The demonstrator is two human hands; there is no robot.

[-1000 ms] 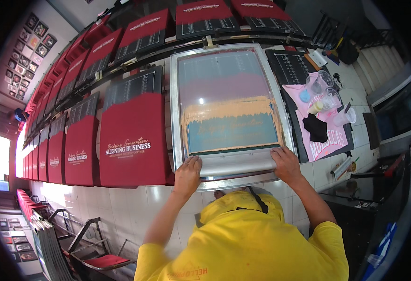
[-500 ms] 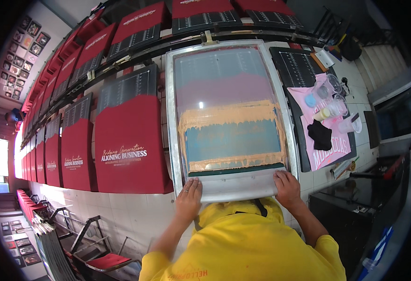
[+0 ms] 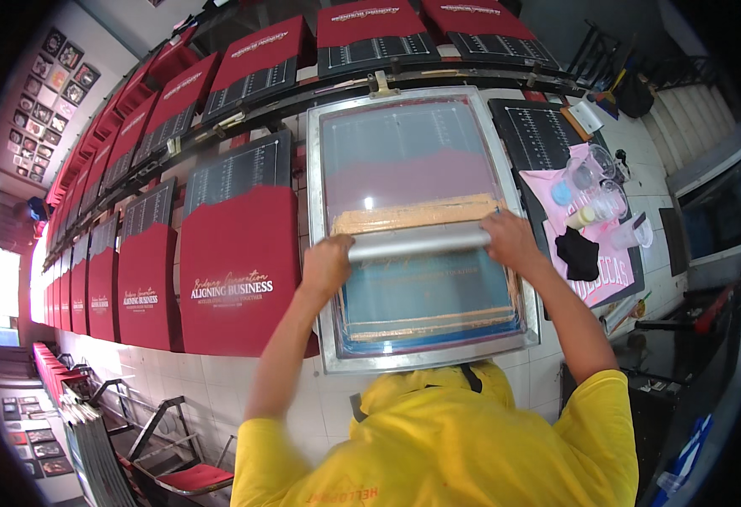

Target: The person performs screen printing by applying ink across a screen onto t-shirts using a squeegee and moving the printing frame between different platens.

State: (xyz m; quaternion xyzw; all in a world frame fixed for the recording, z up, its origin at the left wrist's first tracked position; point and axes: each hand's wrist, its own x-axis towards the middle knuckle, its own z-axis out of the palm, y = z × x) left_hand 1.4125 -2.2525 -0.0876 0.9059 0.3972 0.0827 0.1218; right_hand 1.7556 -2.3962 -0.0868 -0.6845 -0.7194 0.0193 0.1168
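Note:
A silver-handled squeegee point(image 3: 421, 244) lies crosswise on the mesh of a metal-framed printing screen point(image 3: 528, 331). My left hand point(image 3: 327, 264) grips its left end and my right hand point(image 3: 508, 239) its right end. Orange-tan ink point(image 3: 417, 214) forms a band just beyond the squeegee, with thinner streaks near the close edge. Blue-green stencil area point(image 3: 429, 296) shows on the near side, with faint lettering in it. Through the mesh I make out a red garment on a dark board under the screen. The squeegee's blade is hidden beneath its handle.
Left of the screen stands a board with a printed red shirt point(image 3: 233, 262), one of several in rows. To the right, a pink cloth point(image 3: 594, 291) on a dark board carries plastic cups point(image 3: 608, 201) and a black cloth point(image 3: 577, 255). A red-seated chair point(image 3: 197, 478) stands lower left.
Both hands have moved the squeegee away from me, from the screen's near edge to around its middle. The ink on the near stencil area has thinned, and my arms are stretched further out.

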